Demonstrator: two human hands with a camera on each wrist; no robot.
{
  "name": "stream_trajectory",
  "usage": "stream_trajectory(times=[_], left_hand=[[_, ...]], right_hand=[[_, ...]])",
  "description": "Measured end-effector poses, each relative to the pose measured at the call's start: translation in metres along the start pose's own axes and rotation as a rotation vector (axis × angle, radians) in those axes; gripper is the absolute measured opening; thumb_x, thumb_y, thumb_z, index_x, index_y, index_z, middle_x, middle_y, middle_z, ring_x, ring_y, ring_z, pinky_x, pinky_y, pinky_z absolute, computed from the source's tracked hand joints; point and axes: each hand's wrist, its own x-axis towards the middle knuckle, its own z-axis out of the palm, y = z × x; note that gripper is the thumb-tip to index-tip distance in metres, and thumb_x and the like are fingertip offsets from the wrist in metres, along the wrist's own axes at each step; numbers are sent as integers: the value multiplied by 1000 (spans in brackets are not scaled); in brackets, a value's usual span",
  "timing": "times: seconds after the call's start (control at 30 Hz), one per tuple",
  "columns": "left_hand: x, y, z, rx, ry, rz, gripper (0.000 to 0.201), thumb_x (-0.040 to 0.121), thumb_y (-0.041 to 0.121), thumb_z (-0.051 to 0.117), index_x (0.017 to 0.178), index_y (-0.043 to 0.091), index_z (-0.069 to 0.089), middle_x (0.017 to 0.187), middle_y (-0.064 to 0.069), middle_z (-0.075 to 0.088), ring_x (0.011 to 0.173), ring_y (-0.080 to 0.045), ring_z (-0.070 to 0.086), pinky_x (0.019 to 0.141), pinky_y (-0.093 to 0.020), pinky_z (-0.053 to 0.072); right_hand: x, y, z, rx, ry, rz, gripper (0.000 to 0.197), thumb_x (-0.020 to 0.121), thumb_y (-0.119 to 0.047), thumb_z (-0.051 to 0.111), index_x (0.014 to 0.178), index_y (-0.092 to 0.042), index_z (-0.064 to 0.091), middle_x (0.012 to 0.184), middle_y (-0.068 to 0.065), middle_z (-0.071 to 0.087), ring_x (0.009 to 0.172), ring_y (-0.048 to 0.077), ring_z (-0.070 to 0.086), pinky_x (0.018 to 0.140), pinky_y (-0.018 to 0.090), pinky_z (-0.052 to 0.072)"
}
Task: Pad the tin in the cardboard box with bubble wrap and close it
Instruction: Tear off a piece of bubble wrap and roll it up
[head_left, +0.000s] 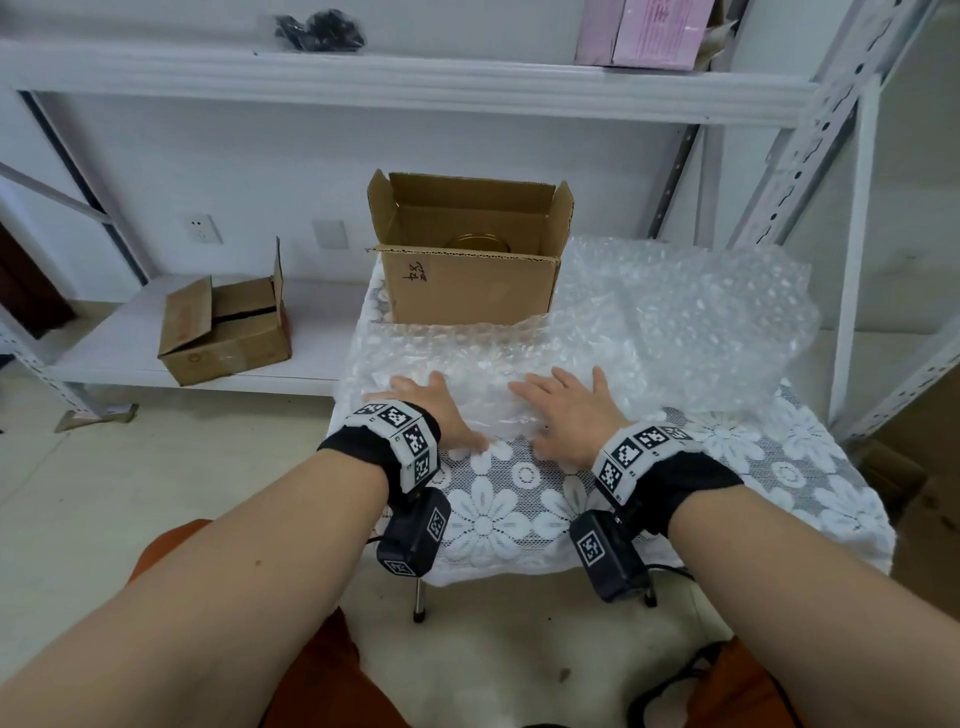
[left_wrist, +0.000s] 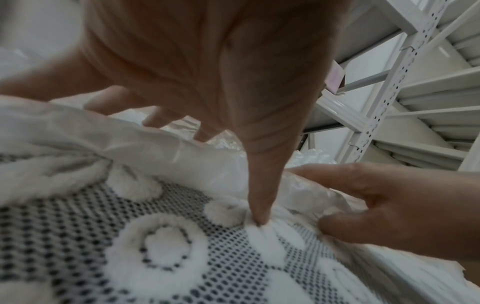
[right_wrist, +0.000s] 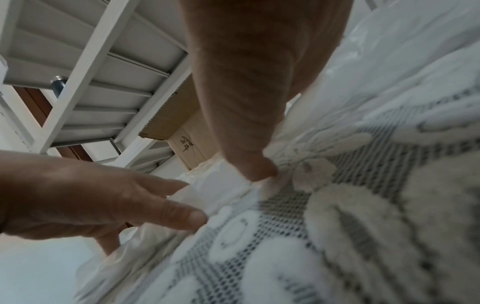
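An open cardboard box stands at the far side of the small table, flaps up, with the gold tin low inside it. A clear bubble wrap sheet lies in front of the box and bunches up to its right. My left hand and right hand lie side by side on the wrap's near edge, fingers straight and spread. In the left wrist view the left thumb touches the lace cloth at the wrap's rim. The right thumb does the same, with the box beyond.
A white lace tablecloth covers the table. White metal shelving surrounds it behind and at the right. A second cardboard box sits on the low shelf at left, a pink box on the upper shelf.
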Motion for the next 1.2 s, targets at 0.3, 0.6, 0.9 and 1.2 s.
stream_trajectory(times=[0.3, 0.6, 0.9, 1.2], left_hand=[[-12, -6, -21, 58, -65, 159, 54, 80, 36, 69, 121, 7, 51, 99, -4, 59, 86, -19, 59, 67, -25, 48], [-13, -14, -52, 247, -57, 248, 13, 94, 7, 42, 100, 1, 52, 99, -8, 51, 88, -20, 50, 78, -25, 43], [-17, -16, -63, 258, -3, 207, 37, 97, 10, 35, 130, -3, 46, 130, -15, 52, 118, -25, 51, 89, -28, 41], [-2, -7, -25, -48, 401, 386, 49, 88, 5, 49, 135, 12, 38, 134, -11, 46, 123, -27, 45, 100, -37, 40]], right_hand=[[-8, 9, -18, -38, 107, -26, 56, 87, 2, 43, 139, -17, 38, 121, 5, 61, 101, 22, 60, 88, 33, 45], [-11, 13, -50, 98, -59, 55, 37, 88, -4, 42, 123, -11, 47, 113, 9, 61, 96, 25, 59, 74, 31, 46], [-11, 19, -59, 145, -161, 209, 29, 87, -7, 39, 113, -3, 52, 109, 13, 59, 87, 26, 54, 78, 32, 49], [-11, 20, -43, -21, -135, 279, 25, 91, -9, 40, 111, -7, 55, 94, 6, 59, 80, 23, 54, 71, 28, 43]])
